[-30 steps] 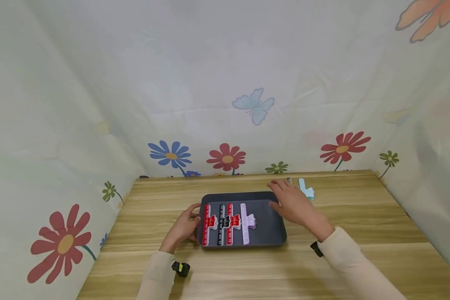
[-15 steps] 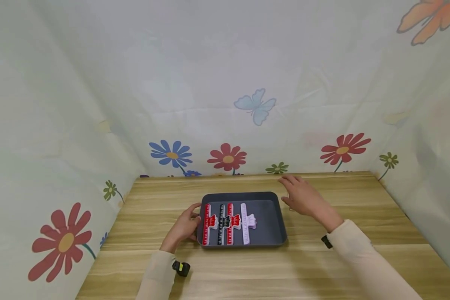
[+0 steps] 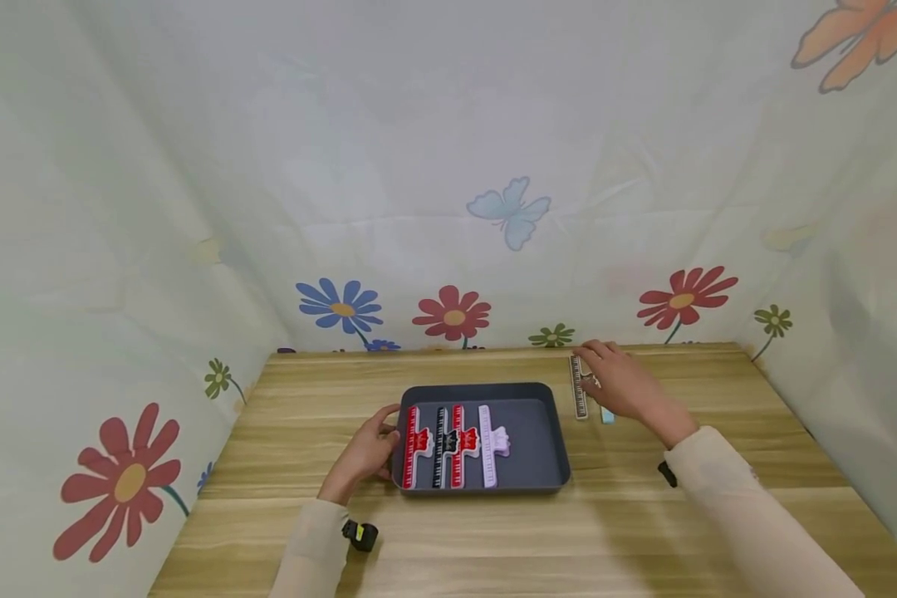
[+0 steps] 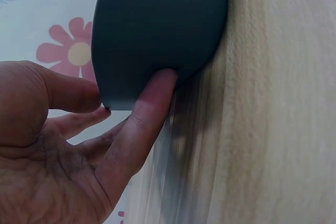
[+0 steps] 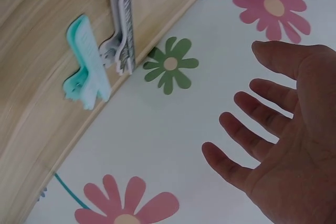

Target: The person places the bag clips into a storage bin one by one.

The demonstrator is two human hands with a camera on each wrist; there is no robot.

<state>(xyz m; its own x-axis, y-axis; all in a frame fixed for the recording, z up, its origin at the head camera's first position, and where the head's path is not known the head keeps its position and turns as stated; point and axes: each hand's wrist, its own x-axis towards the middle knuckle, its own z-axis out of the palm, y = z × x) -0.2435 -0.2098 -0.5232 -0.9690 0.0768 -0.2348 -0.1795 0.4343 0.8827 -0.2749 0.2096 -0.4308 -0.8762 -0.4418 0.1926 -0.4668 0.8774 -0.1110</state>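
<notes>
My left hand (image 3: 370, 448) holds the left end of a dark grey tray (image 3: 534, 440), with a finger (image 4: 152, 103) against its outer wall (image 4: 157, 30). Inside, from left to right, lie a red clip (image 3: 411, 448), a black clip (image 3: 440, 448), another red clip (image 3: 459, 448) and a lilac clip (image 3: 488, 444), all with piano-key patterns. Beyond the tray's right end, my right hand (image 3: 624, 384) hovers with fingers apart and nothing in them. Beneath or beside it lie a black-and-white clip (image 3: 580, 390) and a mint-green clip (image 5: 89, 61), the latter mostly hidden in the head view.
The wooden table (image 3: 463, 548) extends around the tray. A pale curtain (image 3: 389, 149) printed with flowers and butterflies stands behind and at both sides. Each wrist carries a small black device, such as the one (image 3: 361, 536) at the left.
My right hand has moved rightward from the tray's right edge to the two loose clips. The left hand and the tray stay put.
</notes>
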